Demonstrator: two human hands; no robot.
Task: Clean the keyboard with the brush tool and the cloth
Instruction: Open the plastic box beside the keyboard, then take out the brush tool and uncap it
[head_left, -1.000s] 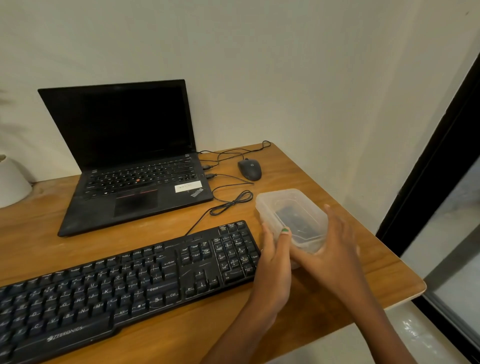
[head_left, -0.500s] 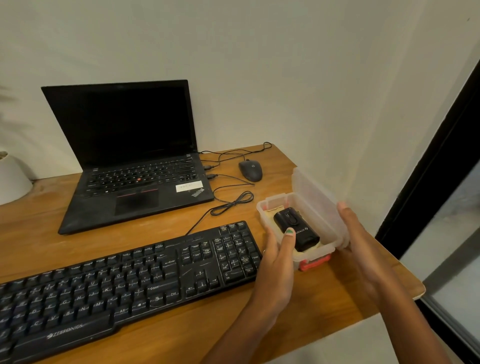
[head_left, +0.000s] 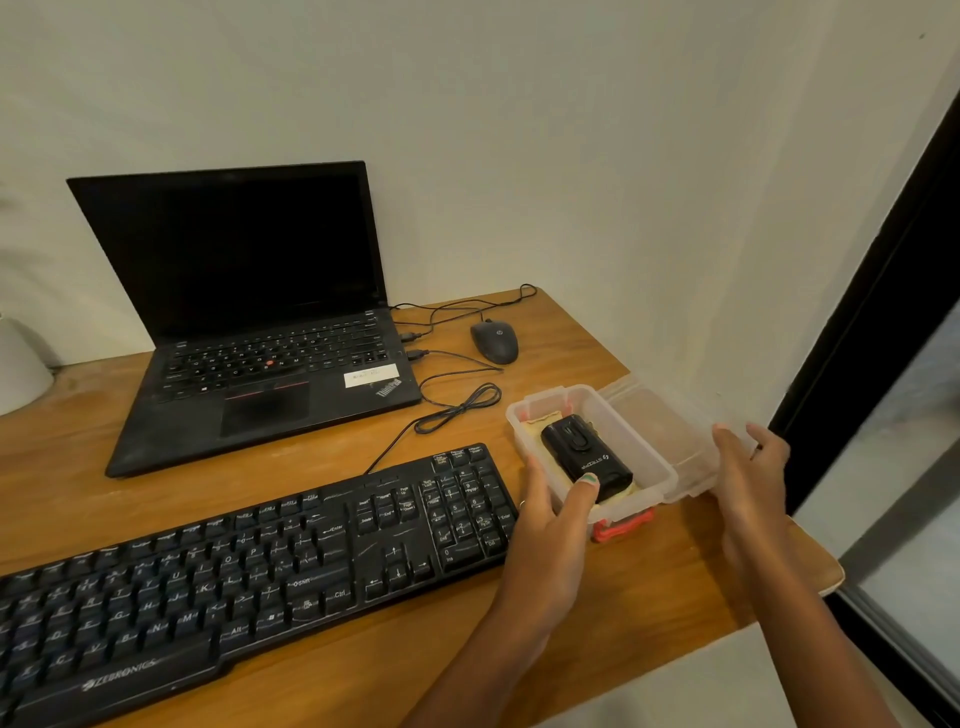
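Reading off the labels: black keyboard (head_left: 249, 561) says "ZEBRONICS" on its front-left edge, lying across the counter (head_left: 649, 587) w/ its numpad end just beside a clear plastic box (head_left: 649, 462). Laptop (head_left: 260, 332) behind it shows "ThinkPad" at the palm rest's rt corner plus a white sticker, text too small to read. Mouse (head_left: 494, 341) carries an hp logo. Box is open, its clear lid (head_left: 670, 431) folded back to the rt, red latch (head_left: 621, 529) at the near end. Inside: black brush tool (head_left: 584, 457) w/ small writing I can't make out, lying on smth pale, maybe the cloth. Left hand (head_left: 550, 525) grips the box's near-left side, thumb over the rim touching the tool. Right hand (head_left: 748, 467) holds the lid's edge, fingers curled round it.
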